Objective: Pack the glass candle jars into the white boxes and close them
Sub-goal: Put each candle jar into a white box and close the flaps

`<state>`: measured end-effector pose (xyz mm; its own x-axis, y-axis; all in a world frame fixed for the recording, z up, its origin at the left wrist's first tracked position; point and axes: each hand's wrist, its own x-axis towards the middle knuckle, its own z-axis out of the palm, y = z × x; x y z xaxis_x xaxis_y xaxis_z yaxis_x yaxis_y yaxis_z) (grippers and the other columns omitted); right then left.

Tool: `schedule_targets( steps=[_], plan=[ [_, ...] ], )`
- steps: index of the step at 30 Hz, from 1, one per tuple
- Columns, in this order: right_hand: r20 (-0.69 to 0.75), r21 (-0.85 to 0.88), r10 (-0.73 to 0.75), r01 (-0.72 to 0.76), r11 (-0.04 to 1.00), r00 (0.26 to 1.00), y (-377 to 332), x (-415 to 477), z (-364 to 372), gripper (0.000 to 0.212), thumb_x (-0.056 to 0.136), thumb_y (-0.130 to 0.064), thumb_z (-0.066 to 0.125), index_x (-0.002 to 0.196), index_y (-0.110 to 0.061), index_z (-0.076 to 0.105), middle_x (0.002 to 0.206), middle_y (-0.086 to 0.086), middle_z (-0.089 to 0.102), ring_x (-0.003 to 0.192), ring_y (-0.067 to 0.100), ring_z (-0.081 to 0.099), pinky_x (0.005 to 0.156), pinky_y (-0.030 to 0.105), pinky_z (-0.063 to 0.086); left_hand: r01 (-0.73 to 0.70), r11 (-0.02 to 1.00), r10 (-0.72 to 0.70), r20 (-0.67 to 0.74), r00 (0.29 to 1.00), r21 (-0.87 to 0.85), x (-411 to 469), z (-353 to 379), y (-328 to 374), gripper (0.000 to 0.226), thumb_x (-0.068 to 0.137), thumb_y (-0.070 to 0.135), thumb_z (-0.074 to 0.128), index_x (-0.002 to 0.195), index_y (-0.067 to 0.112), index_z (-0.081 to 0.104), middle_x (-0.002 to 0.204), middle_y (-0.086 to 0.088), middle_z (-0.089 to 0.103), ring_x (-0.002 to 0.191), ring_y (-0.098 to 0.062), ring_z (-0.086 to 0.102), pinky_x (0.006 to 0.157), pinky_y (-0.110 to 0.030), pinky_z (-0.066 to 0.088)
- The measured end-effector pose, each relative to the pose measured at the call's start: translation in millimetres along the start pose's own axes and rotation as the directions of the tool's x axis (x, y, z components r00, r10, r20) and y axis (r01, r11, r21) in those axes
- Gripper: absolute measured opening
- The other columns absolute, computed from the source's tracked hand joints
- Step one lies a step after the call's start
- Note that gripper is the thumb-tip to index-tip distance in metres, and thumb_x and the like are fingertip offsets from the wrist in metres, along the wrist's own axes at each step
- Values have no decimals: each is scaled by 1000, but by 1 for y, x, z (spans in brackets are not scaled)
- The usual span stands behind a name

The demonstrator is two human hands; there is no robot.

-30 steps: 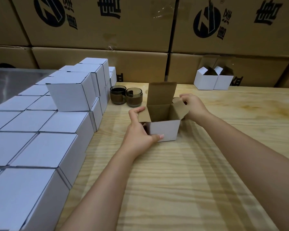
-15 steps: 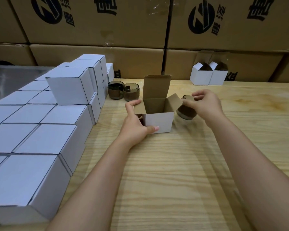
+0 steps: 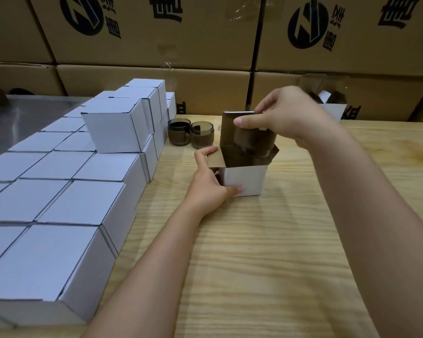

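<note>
My right hand is pinching the jar over the open white box; my left hand is gripping its side.

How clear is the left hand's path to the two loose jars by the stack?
Probably yes: bare table lies between left hand and loose jars, though it grips the open box.

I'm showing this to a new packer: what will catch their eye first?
At centre, the right hand holds a jar at the mouth of the open box, which the left hand steadies on the table. Left of them rises a stepped stack of closed white boxes, with two more jars beside it.
</note>
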<state>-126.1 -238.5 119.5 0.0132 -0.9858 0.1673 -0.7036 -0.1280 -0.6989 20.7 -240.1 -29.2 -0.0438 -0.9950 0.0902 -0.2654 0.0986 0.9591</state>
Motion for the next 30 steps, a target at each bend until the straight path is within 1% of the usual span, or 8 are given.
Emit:
schedule_targets(
  steps=[5,10,12,15,18,23,27,30],
  plan=[
    [-76,-109,3,-12,994,997,-1,3,34,71,67,-51,80,120,-14,49,106,-1,49,98,18,48,58,23,39,-13,1000,13,4,1000,6,0,0,-1,93,67,15,87,115,54,16,111,3,55,98,-7,56,73,-19,47],
    [-88,-149,28,-41,988,996,13,6,52,87,69,-47,81,135,-9,38,126,8,55,118,27,50,86,36,48,-31,999,31,-12,999,20,-1,0,-1,92,67,17,87,118,51,18,107,7,56,96,-8,59,78,-26,52],
    [-75,-186,34,-47,981,997,17,6,55,75,69,-49,80,124,-12,46,117,5,58,115,27,51,87,38,48,-37,999,37,-10,999,19,-2,0,0,92,67,17,87,119,49,19,112,5,55,98,-10,60,80,-29,54],
    [-70,-305,3,-24,952,998,23,2,61,37,73,-55,74,88,-28,53,101,-5,57,111,24,49,89,38,34,-42,999,43,-15,999,23,-3,0,0,92,67,17,87,120,47,18,110,2,58,95,-12,62,80,-31,55],
    [-48,-383,-15,-5,924,999,30,-2,68,31,81,-62,61,71,-34,55,105,-4,55,117,24,40,97,46,27,-48,998,49,-20,999,34,-3,0,0,91,68,18,86,120,46,17,100,2,61,88,-10,63,72,-26,54],
    [46,-574,-17,40,818,999,42,-2,77,38,95,-56,34,90,-31,63,125,6,42,124,29,24,106,54,15,-50,998,51,-25,998,40,-2,2,0,92,67,18,86,122,46,17,99,0,64,87,-13,65,74,-31,54],
    [4,-616,21,-14,788,1000,37,1,83,33,90,-41,40,104,-26,65,124,5,40,123,27,22,105,54,12,-46,998,48,-37,998,37,-1,3,-1,92,66,20,87,115,52,17,93,5,64,81,-8,63,63,-21,47],
    [-6,-619,53,-45,784,999,31,2,87,32,84,-36,42,103,-23,65,122,6,42,120,28,26,104,52,16,-43,999,44,-40,998,18,0,2,-2,92,65,19,87,111,55,17,95,0,67,84,-13,66,66,-25,48]
  ],
)
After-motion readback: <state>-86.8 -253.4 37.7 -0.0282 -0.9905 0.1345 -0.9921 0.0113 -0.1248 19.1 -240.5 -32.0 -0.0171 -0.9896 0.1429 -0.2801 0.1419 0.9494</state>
